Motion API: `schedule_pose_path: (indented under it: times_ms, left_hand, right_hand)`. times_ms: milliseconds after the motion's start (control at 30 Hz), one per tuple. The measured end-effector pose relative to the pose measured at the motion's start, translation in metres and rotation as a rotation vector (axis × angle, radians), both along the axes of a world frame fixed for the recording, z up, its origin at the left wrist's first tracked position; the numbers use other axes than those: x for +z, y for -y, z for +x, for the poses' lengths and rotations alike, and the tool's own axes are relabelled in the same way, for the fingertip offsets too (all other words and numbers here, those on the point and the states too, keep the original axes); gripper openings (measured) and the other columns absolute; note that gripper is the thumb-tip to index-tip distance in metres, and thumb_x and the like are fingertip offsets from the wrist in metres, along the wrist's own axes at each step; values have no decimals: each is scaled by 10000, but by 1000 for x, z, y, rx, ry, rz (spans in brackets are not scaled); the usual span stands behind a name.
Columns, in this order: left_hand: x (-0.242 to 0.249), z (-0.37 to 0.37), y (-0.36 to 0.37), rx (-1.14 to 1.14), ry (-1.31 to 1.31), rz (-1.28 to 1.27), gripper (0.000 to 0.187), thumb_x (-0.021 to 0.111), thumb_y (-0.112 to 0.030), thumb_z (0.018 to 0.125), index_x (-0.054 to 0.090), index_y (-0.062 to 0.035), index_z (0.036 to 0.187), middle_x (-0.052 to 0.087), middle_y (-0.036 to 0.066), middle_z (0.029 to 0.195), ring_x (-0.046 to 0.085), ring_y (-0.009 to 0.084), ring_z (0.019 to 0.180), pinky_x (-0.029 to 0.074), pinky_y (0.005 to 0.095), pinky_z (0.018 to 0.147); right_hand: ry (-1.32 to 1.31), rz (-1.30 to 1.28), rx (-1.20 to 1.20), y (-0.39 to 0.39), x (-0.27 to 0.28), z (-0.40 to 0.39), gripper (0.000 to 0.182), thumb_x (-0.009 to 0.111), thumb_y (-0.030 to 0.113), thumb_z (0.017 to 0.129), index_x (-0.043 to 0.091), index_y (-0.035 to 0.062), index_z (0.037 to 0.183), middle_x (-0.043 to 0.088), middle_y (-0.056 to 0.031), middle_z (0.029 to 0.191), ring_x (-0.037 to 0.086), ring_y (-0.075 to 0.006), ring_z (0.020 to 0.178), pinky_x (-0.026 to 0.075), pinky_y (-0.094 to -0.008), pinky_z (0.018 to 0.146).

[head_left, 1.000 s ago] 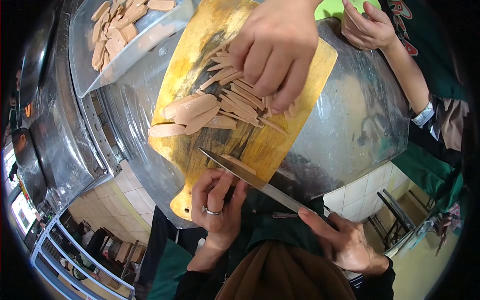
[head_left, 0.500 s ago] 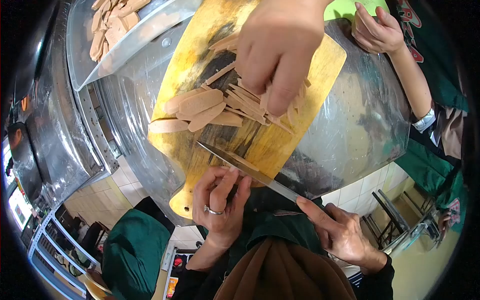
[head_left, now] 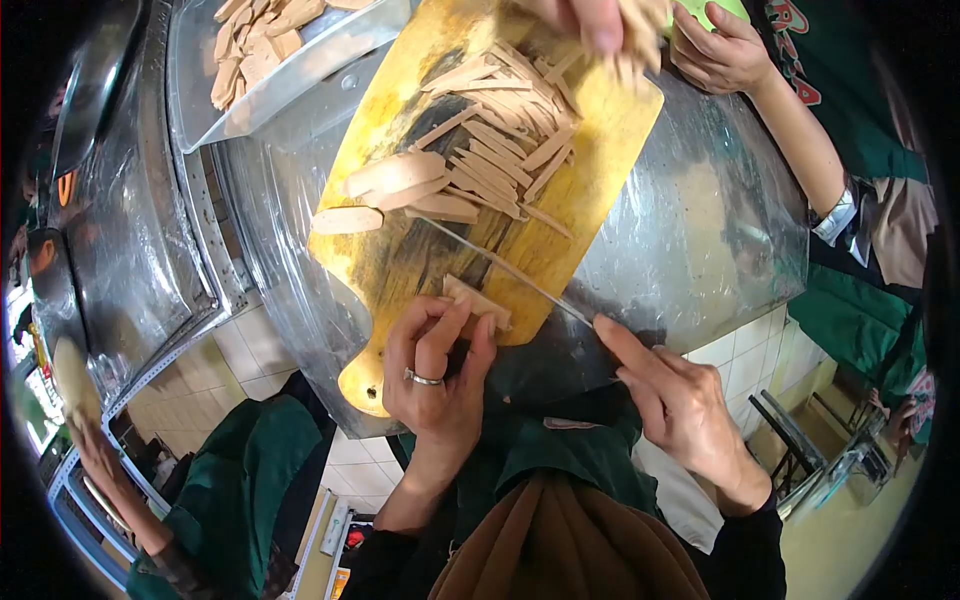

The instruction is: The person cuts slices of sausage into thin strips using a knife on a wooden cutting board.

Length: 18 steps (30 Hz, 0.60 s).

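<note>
Now your knife (head_left: 505, 272) has come down on the cutting board (head_left: 590, 150); your right hand (head_left: 680, 400) grips its handle, your left hand (head_left: 435, 365) pinches the sausage piece (head_left: 478, 300) at the board's near edge.

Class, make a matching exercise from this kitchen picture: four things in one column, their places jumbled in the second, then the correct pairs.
Things:
1. knife
2. tray
3. strips
4. piece

Places:
A. gripped by the left hand at the board's near edge
B. piled on the yellow board
C. beside the board, holding slices
D. in the right hand, blade over the board

Pairs: 1-D, 2-C, 3-B, 4-A
</note>
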<state>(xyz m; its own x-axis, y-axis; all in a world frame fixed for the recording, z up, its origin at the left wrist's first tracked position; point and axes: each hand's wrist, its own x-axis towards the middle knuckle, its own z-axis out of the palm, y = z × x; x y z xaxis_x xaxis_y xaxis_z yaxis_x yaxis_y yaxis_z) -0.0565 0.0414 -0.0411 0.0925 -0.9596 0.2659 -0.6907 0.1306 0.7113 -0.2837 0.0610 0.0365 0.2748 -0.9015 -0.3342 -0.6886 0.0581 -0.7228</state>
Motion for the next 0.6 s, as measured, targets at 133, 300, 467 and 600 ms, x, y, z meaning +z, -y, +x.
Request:
schedule_pose_path:
  times_ms: [133,300,467,600]
  left_hand:
    - [-2,0,0,3,-33,-11,345,881,1,766,747,-44,1081,695,114,1014,690,232,832,556,310,667]
    - [-3,0,1,1,-42,-52,341,878,16,766,747,-37,1077,697,118,1004,691,225,808,555,301,651]
    - [0,0,1,2,-75,-6,332,877,35,762,739,-18,1058,697,133,1016,700,234,819,568,305,667]
    - [-2,3,0,-20,-74,-16,342,878,44,757,731,-12,1060,697,141,1027,704,241,834,576,309,683]
  right_hand:
    - [0,9,49,1,13,1,698,658,-68,885,508,122,1540,632,-143,761,554,-238,564,535,-419,533]
    - [9,160,97,-13,30,-1,777,663,-90,849,473,141,1567,610,-111,746,548,-221,574,546,-404,534]
    - [-3,162,110,-14,28,-1,823,651,-110,826,450,146,1582,607,-100,754,529,-213,560,556,-386,539]
    - [-3,208,73,-12,32,5,700,671,-100,844,535,79,1506,611,-129,745,546,-244,577,516,-392,567]
